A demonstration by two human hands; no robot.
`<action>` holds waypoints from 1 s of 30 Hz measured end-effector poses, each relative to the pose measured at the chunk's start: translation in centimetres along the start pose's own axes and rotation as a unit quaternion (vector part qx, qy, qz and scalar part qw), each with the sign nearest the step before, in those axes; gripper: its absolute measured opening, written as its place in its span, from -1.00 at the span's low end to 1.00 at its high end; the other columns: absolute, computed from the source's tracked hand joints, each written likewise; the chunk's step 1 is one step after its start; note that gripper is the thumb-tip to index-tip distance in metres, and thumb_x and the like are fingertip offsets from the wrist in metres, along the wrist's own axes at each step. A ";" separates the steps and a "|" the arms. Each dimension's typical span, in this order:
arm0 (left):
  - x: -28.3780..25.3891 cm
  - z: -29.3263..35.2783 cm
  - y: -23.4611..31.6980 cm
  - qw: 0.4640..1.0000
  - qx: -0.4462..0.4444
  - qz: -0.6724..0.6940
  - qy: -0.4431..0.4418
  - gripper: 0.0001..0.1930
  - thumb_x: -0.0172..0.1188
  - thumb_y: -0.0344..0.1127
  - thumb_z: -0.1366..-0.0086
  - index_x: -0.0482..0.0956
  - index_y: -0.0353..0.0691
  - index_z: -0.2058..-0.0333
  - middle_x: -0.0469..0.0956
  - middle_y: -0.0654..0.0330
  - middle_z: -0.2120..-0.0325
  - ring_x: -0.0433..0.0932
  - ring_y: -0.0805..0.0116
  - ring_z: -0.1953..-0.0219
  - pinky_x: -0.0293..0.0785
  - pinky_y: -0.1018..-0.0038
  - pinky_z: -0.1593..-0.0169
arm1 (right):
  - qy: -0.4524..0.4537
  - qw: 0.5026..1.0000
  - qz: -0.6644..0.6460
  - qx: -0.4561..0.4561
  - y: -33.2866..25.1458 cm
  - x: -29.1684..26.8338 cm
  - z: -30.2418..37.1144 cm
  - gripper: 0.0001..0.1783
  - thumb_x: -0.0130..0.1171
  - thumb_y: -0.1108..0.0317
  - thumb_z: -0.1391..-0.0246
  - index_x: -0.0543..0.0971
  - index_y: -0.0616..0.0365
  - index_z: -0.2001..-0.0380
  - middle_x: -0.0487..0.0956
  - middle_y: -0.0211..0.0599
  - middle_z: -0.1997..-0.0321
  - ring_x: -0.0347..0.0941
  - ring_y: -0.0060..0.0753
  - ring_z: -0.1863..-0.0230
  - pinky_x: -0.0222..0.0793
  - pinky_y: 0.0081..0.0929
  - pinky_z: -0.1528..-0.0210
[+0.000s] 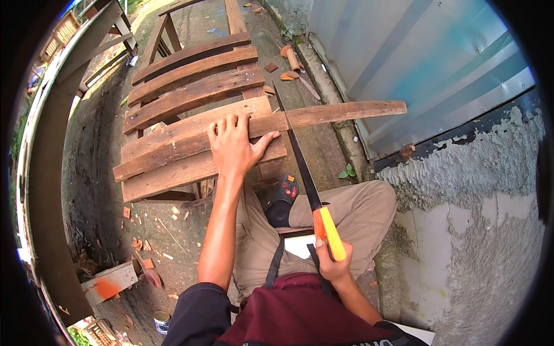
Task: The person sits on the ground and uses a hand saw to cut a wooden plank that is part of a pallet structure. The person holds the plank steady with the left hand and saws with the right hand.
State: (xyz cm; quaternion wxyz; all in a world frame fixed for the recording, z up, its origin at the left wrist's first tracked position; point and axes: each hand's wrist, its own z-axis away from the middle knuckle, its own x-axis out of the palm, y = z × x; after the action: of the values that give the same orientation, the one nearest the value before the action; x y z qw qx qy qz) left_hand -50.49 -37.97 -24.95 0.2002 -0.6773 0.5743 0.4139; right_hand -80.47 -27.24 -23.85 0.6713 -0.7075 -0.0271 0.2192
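Observation:
A long wooden plank (346, 112) lies across a slatted wooden bench (196, 95), its right end sticking out past the slats. My left hand (235, 144) presses down on the plank, fingers over its far edge and thumb stretched out to the right. In my right hand (333, 262) is the yellow and orange handle of a handsaw (301, 158). The saw's dark blade crosses the plank just beyond the bench's right edge, to the right of my left thumb. Whether the teeth have cut into the wood cannot be made out.
To the right stand a metal sheet panel (415, 63) and a rough plastered wall (473, 230). A wooden frame (52, 173) runs along the left. Wood scraps (147, 262), an offcut with orange paint (109, 282) and a can (162, 322) lie on the ground.

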 end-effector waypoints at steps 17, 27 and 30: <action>0.2 -0.2 -0.1 1.000 0.010 -0.008 -0.005 -0.25 0.34 0.42 -0.07 0.63 -0.24 0.15 0.55 0.09 0.23 0.49 0.08 0.06 0.27 0.13 -0.14 | 0.005 0.996 0.053 -0.066 0.9 -2.8 6.6 -0.87 0.21 0.51 -0.15 0.60 0.35 0.45 0.44 -0.37 0.68 0.40 -0.60 0.63 0.28 -0.48 0.55; 0.5 -1.1 0.2 1.000 0.013 -0.014 0.019 -0.26 0.34 0.40 -0.10 0.61 -0.27 0.15 0.55 0.06 0.22 0.50 0.05 0.07 0.25 0.10 -0.15 | 0.044 0.999 -0.008 -0.019 -2.6 4.5 -14.7 -0.76 0.26 0.35 -0.14 0.58 0.34 0.48 0.56 -0.12 0.64 0.54 -0.38 0.56 0.36 -0.31 0.45; 0.0 -0.7 0.6 0.999 0.027 -0.022 -0.023 -0.27 0.34 0.40 -0.10 0.62 -0.25 0.15 0.56 0.07 0.22 0.50 0.04 0.06 0.24 0.09 -0.16 | 0.059 0.995 -0.064 -0.042 -0.2 5.3 -12.3 -0.79 0.24 0.36 -0.16 0.59 0.30 0.46 0.52 -0.12 0.64 0.52 -0.40 0.56 0.37 -0.31 0.44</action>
State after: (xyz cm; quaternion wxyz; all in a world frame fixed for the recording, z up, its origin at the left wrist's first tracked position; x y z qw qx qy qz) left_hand -50.85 -38.67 -24.39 0.2409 -0.6747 0.5654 0.4087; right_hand -71.35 -36.94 -25.10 0.6543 -0.7433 -0.0421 0.1328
